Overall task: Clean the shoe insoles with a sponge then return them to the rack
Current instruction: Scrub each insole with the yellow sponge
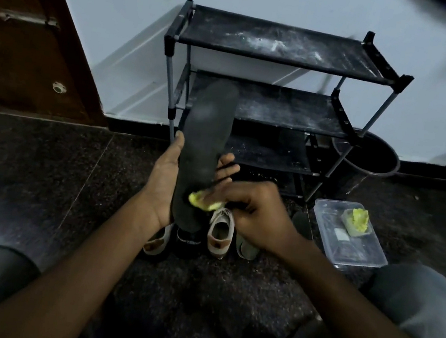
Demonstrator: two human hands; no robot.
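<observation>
Insole (206, 149), black, long and matte with a rounded toe, stands nearly upright, toe end up, in front of the middle shelf of the black rack (278, 44) and well above the dark speckled floor (42, 170). The left hand (166, 180) grips it about the middle: the thumb lies along its left edge, and the fingers (228, 166) curl round from behind and show at its right edge. The right hand (258, 217) pinches a yellow-green sponge (205, 202) and presses it on the insole's lower part, near the heel. Below them a white and tan sneaker (221, 230) and a black shoe (188, 240) stand on the floor. The rack's shelves are dusty and streaked white. To its right are a black bin (368, 156) and a clear plastic box (362, 256) holding a small tub (357, 220) of yellow-green stuff.
</observation>
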